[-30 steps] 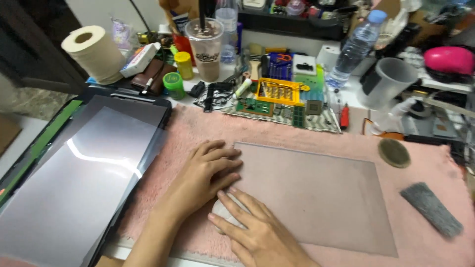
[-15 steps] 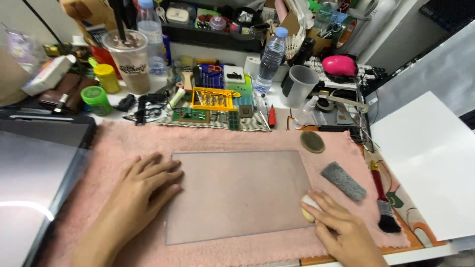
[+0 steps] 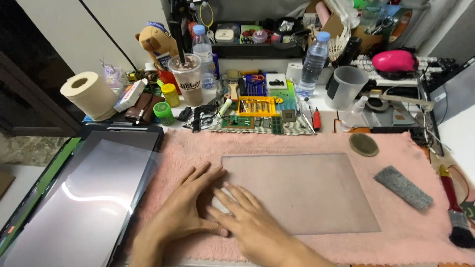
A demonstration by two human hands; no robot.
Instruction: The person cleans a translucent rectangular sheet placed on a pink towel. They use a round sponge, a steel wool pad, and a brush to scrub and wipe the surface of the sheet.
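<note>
pink towel (image 3: 307, 143) under clear sheet (image 3: 302, 193), left hand (image 3: 185, 210) and right hand (image 3: 247, 220) flat, fingers spread, pinching nothing

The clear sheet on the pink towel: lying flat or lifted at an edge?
Flat. The clear sheet lies on the pink towel, with the left hand and right hand pressing its left end.

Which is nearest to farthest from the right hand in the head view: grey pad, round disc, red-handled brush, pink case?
From the right hand, which lies on the clear sheet:
1. Round disc, up and right on the pink towel.
2. Grey pad, right on the towel; close to the disc's range, hard to split.
3. Red-handled brush, right edge.
4. Pink case, far back right.
</note>
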